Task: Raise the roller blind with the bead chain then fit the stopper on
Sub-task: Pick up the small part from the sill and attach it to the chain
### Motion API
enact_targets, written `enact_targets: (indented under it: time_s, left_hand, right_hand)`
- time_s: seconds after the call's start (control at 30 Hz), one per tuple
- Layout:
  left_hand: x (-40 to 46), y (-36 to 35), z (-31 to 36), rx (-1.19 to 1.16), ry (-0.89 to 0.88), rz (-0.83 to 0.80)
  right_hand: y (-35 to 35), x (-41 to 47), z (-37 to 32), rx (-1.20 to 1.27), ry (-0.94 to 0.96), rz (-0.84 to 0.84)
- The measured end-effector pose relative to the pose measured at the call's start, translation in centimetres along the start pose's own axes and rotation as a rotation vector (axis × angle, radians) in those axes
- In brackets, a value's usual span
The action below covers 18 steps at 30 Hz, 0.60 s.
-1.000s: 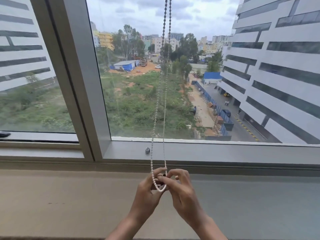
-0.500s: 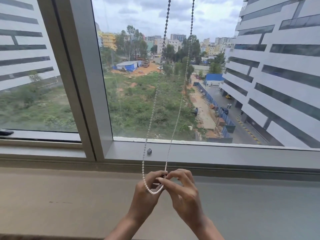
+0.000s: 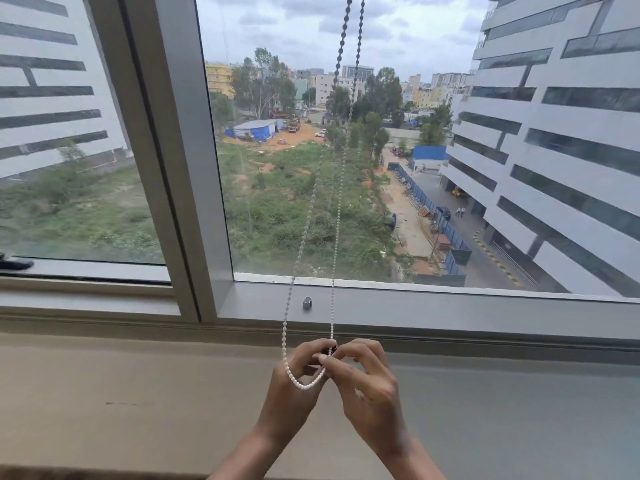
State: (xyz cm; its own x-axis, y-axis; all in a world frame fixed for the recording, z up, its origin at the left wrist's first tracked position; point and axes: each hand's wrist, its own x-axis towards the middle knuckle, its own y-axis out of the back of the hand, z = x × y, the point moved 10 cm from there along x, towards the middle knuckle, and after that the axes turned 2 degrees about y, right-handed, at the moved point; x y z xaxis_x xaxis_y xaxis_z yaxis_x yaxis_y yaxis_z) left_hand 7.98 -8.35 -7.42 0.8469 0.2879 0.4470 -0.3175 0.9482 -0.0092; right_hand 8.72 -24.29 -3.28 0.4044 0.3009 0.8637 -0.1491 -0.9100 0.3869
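A: How does the chain look?

B: It is a white plastic bead chain (image 3: 333, 271), a string of small round beads hung as a loop. Two strands drop from beyond the top edge in front of the right-hand pane, close together high up and a little wider apart lower down. The beads look dark against the sky and pale white against the sill. The bottom of the loop curves in a U between the two hands, above the smooth grey-beige window ledge (image 3: 138, 393).

A: And the hands?

B: Two bare hands, fingertips meeting. The left hand (image 3: 294, 386) is curled, thumb and fingers closed around the right strand, with the left strand running down its near side. The right hand (image 3: 367, 386) pinches the same spot, forefinger and thumb pressed together, the other fingers bent loosely. A small dark piece (image 3: 328, 350) shows between the fingertips, mostly hidden; I cannot tell what it is.

A: Anything else to count?

B: One small grey metal clip (image 3: 307, 302), rounded, on the grey aluminium window frame (image 3: 450, 310), between the two strands and just above the hands. Two glass panes, split by one slanted mullion (image 3: 173, 150). The frame is matt and flat-faced.
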Motion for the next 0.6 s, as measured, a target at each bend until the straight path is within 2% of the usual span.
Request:
enact_targets:
  time_s: [0.6]
  left_hand:
    - [1.0,2.3,-0.6,0.070,-0.044,-0.013]
  right_hand:
    - [-2.3,0.6,-0.3,0.003,-0.034,0.003]
